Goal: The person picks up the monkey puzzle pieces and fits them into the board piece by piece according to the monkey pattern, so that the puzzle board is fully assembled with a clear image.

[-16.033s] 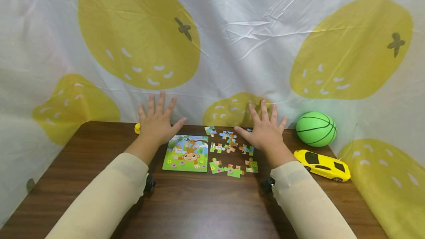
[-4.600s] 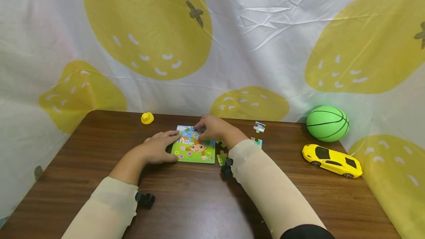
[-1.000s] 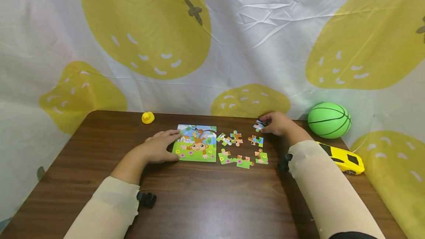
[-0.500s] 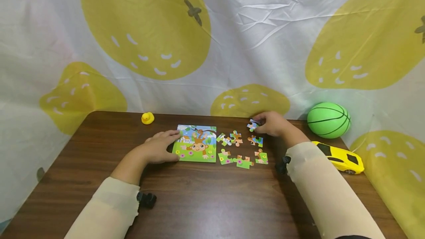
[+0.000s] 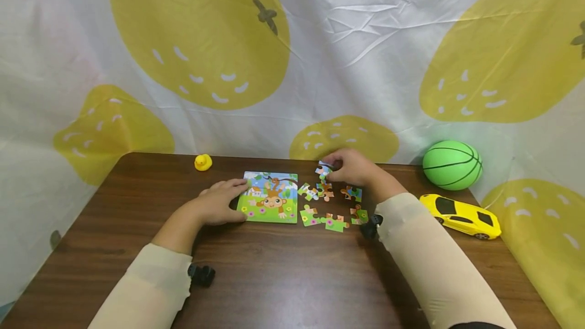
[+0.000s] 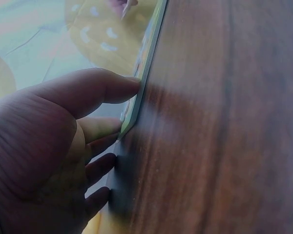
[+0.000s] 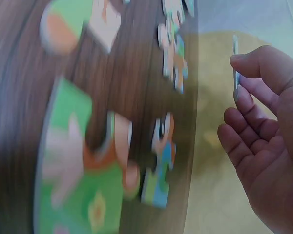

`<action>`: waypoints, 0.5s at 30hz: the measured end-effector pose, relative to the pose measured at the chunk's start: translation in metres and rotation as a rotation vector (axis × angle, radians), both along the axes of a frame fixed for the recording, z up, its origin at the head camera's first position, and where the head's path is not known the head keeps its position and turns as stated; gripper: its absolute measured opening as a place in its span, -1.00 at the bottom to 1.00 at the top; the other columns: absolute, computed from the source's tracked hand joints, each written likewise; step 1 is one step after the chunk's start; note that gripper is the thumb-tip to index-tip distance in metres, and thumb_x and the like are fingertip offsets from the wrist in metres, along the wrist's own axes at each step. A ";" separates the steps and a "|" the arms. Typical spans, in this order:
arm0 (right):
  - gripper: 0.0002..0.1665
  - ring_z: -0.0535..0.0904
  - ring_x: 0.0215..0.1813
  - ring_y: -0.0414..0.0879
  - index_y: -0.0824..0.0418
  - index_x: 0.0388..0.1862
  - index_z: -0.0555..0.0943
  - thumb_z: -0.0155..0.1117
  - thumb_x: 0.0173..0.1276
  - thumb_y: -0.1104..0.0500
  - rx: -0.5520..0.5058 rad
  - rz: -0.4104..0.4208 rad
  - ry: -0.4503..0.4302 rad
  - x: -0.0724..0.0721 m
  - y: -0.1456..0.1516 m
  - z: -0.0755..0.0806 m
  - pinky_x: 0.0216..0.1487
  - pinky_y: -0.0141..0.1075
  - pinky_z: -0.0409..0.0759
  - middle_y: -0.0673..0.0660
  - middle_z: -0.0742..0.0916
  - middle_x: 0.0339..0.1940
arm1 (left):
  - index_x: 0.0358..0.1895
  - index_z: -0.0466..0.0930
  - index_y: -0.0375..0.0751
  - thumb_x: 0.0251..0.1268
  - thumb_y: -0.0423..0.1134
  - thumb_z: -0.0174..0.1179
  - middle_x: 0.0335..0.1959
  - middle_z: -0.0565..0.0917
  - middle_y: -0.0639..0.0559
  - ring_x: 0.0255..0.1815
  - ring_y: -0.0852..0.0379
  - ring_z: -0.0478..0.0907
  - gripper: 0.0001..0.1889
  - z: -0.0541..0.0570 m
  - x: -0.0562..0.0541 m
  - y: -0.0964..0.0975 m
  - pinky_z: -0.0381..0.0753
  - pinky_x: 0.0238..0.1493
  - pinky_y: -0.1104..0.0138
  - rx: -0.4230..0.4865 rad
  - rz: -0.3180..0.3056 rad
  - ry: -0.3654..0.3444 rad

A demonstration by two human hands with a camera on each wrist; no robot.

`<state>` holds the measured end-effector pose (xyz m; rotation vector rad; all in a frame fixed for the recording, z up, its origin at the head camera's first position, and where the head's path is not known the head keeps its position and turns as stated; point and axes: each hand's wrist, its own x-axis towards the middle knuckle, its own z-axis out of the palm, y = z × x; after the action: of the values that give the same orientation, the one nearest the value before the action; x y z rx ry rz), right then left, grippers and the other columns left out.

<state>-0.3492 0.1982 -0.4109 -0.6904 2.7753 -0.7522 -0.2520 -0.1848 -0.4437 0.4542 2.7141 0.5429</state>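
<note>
A square jigsaw board (image 5: 269, 202) with a monkey picture lies flat on the table, its picture filled in. My left hand (image 5: 219, 203) rests at its left edge, thumb near the front corner and index finger near the back, touching the rim. In the left wrist view the thumb (image 6: 95, 90) lies against the board's side (image 6: 145, 73). My right hand (image 5: 354, 169) pinches a blue-sky puzzle piece (image 5: 322, 168), seen edge-on (image 7: 236, 68) in the right wrist view between thumb and fingers. Loose pieces lie below: one with brown (image 5: 325, 191), one white-fenced (image 5: 308, 192), one green (image 5: 335, 223).
More loose pieces (image 5: 353, 193) lie under the right wrist. A yellow toy car (image 5: 460, 216) and a green ball (image 5: 452, 165) stand at the right. A small yellow duck (image 5: 203, 162) sits behind the board to the left. A patterned cloth (image 5: 356, 85) hangs behind the table.
My right hand has carried the blue-sky piece left, from the back right of the loose pieces to just behind the brown one. The left hand stays at the board; other pieces have not visibly moved.
</note>
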 end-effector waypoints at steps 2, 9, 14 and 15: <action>-0.42 0.68 0.09 0.02 0.16 0.33 0.72 0.51 0.32 0.12 -0.018 0.011 -0.023 0.002 -0.010 0.000 0.19 -0.03 0.67 0.16 0.80 0.14 | 0.73 0.17 0.00 0.31 0.18 0.34 0.79 0.12 -0.07 0.78 -0.35 0.00 -0.03 0.001 0.000 0.000 0.09 0.57 -0.49 -0.001 -0.001 -0.002; -0.43 0.66 0.20 0.03 0.11 0.34 0.72 0.50 0.34 0.12 -0.046 0.056 -0.083 0.007 -0.049 -0.004 0.25 -0.04 0.67 0.12 0.77 0.24 | 0.74 0.17 0.00 0.32 0.17 0.34 0.79 0.11 -0.07 0.78 -0.35 0.00 -0.04 0.001 0.000 -0.001 0.08 0.58 -0.49 0.003 -0.002 -0.007; -0.43 0.65 0.32 0.05 0.11 0.34 0.71 0.50 0.35 0.12 -0.052 0.097 -0.090 0.007 -0.068 -0.008 0.37 -0.01 0.64 0.11 0.76 0.29 | 0.73 0.18 -0.01 0.31 0.17 0.34 0.79 0.11 -0.06 0.77 -0.35 0.01 -0.03 0.000 0.000 0.000 0.09 0.57 -0.49 0.003 -0.003 -0.003; -0.44 0.65 0.34 0.06 0.11 0.34 0.71 0.50 0.35 0.12 -0.053 0.100 -0.092 0.007 -0.071 -0.008 0.38 -0.01 0.64 0.10 0.76 0.30 | 0.73 0.18 -0.01 0.30 0.17 0.34 0.79 0.12 -0.06 0.77 -0.36 0.01 -0.03 0.000 0.000 0.000 0.09 0.57 -0.50 0.004 -0.004 -0.001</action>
<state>-0.3426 0.1270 -0.4191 -0.7779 2.6255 -0.8182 -0.2524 -0.1848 -0.4434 0.4604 2.7112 0.5472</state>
